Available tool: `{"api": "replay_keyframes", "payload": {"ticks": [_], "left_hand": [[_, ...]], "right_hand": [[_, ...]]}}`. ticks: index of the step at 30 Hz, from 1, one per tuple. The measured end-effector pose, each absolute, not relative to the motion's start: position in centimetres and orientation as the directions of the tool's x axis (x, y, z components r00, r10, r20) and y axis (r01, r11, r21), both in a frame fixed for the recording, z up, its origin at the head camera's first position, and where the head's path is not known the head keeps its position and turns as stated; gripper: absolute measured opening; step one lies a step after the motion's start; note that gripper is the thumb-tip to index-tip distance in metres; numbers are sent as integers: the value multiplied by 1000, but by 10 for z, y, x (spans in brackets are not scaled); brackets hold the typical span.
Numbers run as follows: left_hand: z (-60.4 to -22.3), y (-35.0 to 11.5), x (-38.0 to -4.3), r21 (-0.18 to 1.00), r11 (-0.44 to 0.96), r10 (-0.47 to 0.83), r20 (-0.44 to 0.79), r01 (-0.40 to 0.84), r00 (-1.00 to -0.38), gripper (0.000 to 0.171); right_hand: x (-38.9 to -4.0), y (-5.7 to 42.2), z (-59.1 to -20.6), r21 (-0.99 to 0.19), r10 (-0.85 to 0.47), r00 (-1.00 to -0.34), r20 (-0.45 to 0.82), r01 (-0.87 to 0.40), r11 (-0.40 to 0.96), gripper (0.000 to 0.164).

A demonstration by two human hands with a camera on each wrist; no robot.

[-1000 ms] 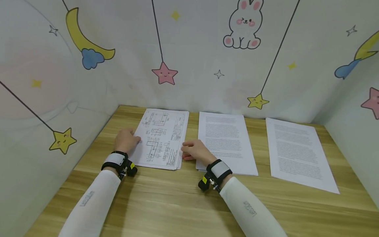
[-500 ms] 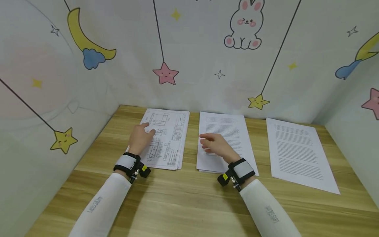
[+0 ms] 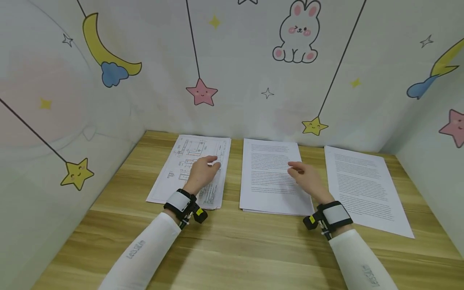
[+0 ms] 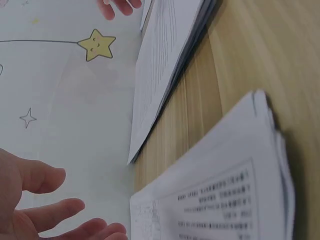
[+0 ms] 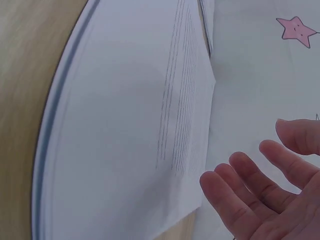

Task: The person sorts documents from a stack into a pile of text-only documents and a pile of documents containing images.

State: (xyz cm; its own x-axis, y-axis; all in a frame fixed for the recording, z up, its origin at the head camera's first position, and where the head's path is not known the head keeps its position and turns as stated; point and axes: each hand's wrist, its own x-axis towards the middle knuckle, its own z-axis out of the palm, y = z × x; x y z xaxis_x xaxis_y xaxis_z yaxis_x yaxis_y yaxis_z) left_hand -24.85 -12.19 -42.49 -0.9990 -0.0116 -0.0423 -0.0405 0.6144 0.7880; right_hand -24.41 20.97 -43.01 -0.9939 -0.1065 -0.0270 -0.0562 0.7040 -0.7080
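Note:
My left hand [image 3: 201,173] hovers over the stack of technical drawing sheets [image 3: 164,187], its fingers loosely bent and holding nothing. In the left wrist view the fingers [image 4: 55,212] spread apart above the paper. My right hand [image 3: 309,182] is over the right edge of the middle stack of text pages [image 3: 266,173], with the right-hand text sheet [image 3: 362,181] close beside it. Relaxed fingers [image 5: 220,192] with nothing between them show in the right wrist view. The drawing stack's edges are slightly uneven at its near right corner.
All the papers lie on a wood-grain table [image 3: 232,249]. A pale fabric wall [image 3: 239,112] printed with stars, a moon and a rabbit rises behind and at both sides. Each wrist wears a strap with a small black camera [image 3: 200,215].
Both hands have moved rightward: the left from the drawing stack's left edge to above it, the right from that stack's right edge across the middle stack. The papers have stayed in place.

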Motion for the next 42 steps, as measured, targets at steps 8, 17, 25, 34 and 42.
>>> {"api": "replay_keyframes", "payload": {"ticks": [8,17,25,34,42], "left_hand": [[-428,-81,-248,871,491,101,-58,-1,-993,45],[-430,-23,-245,920,390,224,-61,32,-973,44],[-434,27,-238,958,284,299,-136,-48,-945,42],[-433,68,-229,974,179,353,-193,-136,-915,38],[-443,100,-218,968,121,414,-250,-220,-875,38]], "right_hand": [[-235,255,-429,-678,0,-1000,-11,7,735,51],[-229,301,-429,-650,89,-996,7,64,757,60],[-229,339,-423,-653,193,-977,-93,206,729,66],[-226,374,-419,-607,272,-932,-239,362,707,73],[-218,403,-426,-575,338,-883,-327,469,670,75]]}}
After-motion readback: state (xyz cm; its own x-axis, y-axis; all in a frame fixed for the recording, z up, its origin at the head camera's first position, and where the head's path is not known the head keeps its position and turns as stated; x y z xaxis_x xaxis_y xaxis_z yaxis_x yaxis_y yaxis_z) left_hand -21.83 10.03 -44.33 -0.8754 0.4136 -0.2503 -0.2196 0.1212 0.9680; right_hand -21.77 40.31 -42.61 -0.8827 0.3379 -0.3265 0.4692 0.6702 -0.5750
